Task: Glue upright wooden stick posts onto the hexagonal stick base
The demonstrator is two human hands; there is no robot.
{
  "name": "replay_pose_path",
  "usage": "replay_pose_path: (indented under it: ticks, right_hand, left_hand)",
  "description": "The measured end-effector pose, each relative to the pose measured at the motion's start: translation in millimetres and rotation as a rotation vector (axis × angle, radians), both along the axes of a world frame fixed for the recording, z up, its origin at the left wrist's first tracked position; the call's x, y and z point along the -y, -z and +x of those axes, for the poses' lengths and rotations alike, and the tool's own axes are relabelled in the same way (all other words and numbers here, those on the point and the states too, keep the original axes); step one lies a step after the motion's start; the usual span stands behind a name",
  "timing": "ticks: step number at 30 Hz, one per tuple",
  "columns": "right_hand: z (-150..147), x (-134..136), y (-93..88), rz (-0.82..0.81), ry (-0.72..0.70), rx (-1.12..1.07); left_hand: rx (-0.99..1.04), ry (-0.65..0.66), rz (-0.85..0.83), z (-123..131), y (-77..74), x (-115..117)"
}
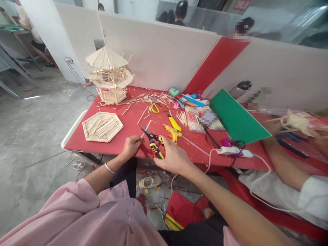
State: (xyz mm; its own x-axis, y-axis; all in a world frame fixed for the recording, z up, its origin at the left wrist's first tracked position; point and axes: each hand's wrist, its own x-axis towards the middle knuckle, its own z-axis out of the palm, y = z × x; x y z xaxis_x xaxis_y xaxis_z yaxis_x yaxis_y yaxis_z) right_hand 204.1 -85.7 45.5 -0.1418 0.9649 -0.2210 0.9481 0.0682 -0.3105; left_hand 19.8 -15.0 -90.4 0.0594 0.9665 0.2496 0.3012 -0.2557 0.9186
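Note:
My left hand (132, 146) pinches a thin wooden stick (146, 128) that points up and away from me over the table's front edge. Around the handles of black and yellow pruning shears (154, 140) my right hand (172, 155) is closed. The shears' blades are apart, with the stick beside or between them; I cannot tell which. Left of my hands lies a hexagonal stick tray (88, 136) with loose sticks (104, 127) on it. A pagoda model (110, 77) made of sticks stands at the table's back left.
On the red table (128, 119) lie a yellow glue gun (174, 133), yellow-handled scissors (154, 107), yellow-handled pliers (174, 122) and packs of sticks (194, 119). A green board (238, 118) leans at right, beside a power strip (234, 152). A co-worker's arm (284, 164) is at far right.

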Motion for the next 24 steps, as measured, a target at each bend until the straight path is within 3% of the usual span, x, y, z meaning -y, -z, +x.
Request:
replay_pose_path:
  ticks: [4, 8, 12, 15, 19, 24]
  right_hand:
    - [-1, -1, 1.3, 0.033, 0.012, 0.051]
    - [3, -1, -1.2, 0.031, 0.059, -0.005]
    - [9, -1, -2.2, 0.021, 0.073, -0.138]
    - [12, -1, 1.9, -0.02, 0.089, -0.232]
    - [11, -1, 8.6, -0.074, 0.08, -0.388]
    - [12, -2, 12.0, -0.08, 0.078, -0.422]
  left_hand:
    - [0.036, 0.043, -0.026, 0, 1.3, -1]
    - [0.207, 0.072, -0.032, 1, 0.4, 1]
    - [0.314, -0.124, 0.102, 0, -15.2, 4]
    - [0.233, -0.27, 0.234, -1, -37.6, 2]
    - [0.032, -0.035, 0.289, 0, -60.3, -4]
    - [-0.069, 0.09, 0.275, -2, -60.1, -13]
